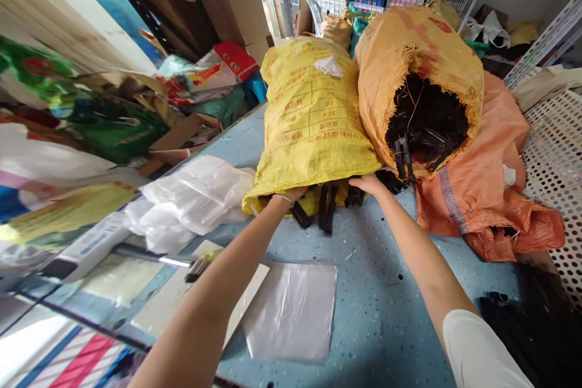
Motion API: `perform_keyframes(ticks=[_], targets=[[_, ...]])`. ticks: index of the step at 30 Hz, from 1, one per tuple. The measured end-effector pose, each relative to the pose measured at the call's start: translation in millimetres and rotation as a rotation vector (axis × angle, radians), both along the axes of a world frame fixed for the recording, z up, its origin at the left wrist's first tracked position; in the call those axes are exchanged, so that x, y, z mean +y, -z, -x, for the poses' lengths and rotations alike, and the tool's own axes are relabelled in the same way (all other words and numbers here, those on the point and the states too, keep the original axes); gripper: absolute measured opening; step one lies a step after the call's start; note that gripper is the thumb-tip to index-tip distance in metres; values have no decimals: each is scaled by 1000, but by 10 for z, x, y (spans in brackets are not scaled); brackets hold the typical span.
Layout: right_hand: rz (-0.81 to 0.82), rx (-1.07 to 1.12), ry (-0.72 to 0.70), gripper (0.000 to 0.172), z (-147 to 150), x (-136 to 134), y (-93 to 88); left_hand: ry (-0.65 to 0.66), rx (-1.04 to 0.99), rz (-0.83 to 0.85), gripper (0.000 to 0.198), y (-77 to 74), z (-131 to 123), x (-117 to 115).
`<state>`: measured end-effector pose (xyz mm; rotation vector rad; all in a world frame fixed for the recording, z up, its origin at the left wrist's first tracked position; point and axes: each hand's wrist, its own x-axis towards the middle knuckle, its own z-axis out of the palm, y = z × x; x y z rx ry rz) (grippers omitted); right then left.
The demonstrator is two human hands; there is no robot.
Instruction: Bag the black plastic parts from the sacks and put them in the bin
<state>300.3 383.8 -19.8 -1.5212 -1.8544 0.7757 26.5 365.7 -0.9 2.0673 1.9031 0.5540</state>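
Note:
Both my arms reach forward to the open mouth of a yellow woven sack (313, 115) lying on the blue speckled table (377, 315). My left hand (294, 194), a bracelet on its wrist, goes under the sack's lower edge; its fingers are hidden. My right hand (369, 183) lies at the sack's right corner, fingers tucked under the fabric. Black plastic clips (325, 209) spill out of the opening between the hands. A clear plastic bag (293, 309) lies flat on the table below my arms.
An orange-yellow sack (418, 73) full of black clips leans to the right over a crumpled orange sack (491, 194). White perforated trays (552, 157) stand at right, crumpled clear bags (191, 200) at left, cluttered shelves and packaging beyond. Crates are stacked at the back.

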Motion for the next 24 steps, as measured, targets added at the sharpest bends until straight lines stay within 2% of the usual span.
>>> perform_keyframes(ticks=[4, 8, 12, 14, 16, 18, 20, 22, 24], targets=[[73, -32, 57, 79, -171, -516, -29, -49, 143, 73, 58, 28, -632, -485], [76, 41, 84, 77, -370, -1035, -68, 78, 100, 92, 49, -25, -1086, -844], [45, 67, 154, 63, -579, -1445, -267, 100, -67, 212, 34, -242, -1228, -926], [-10, 99, 187, 58, -645, -1672, -425, 90, -93, 201, 26, -408, -1182, -994], [-62, 219, 215, 56, -658, -1950, -594, 134, -203, 170, 22, -572, -1105, -1192], [-59, 422, 192, 61, -606, -2278, -754, 266, -459, 212, 27, -690, -1047, -1552], [4, 627, 123, 71, -495, -2636, -881, 442, -780, 400, 39, -737, -1036, -2030], [80, 757, 56, 80, -345, -2993, -959, 544, -1033, 668, 53, -712, -1064, -2527], [117, 772, 36, 83, -187, -3321, -984, 570, -1158, 811, 65, -637, -1107, -2946]])
